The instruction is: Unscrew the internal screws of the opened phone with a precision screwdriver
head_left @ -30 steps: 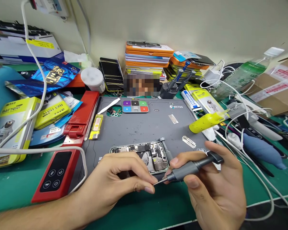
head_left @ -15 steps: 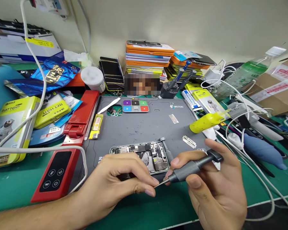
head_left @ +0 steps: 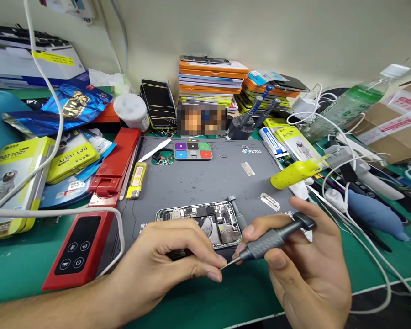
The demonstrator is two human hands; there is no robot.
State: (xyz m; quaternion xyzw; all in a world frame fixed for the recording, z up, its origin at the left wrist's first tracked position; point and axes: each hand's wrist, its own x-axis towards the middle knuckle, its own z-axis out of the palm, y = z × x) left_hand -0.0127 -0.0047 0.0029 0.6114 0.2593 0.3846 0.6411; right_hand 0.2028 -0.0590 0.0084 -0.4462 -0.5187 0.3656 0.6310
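Two hands worked close together over the mat's near edge. My right hand (head_left: 304,269) was clamped on the grey screwdriver (head_left: 272,237), its tip pointing left. My left hand (head_left: 164,265) had thumb and forefinger pinched together right at that tip; whether a screw sat between them I could not tell. Just beyond both grips lay the opened phone (head_left: 200,224) on the grey mat (head_left: 198,183).

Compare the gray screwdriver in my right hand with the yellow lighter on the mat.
The gray screwdriver is held tilted off the mat in the right hand, its tip meeting the left hand fingers; the yellow lighter lies flat and untouched at the gray mat edge. The screwdriver is round, knurled metal; the lighter is flat-sided, glossy, labeled. Both are slim and elongated.
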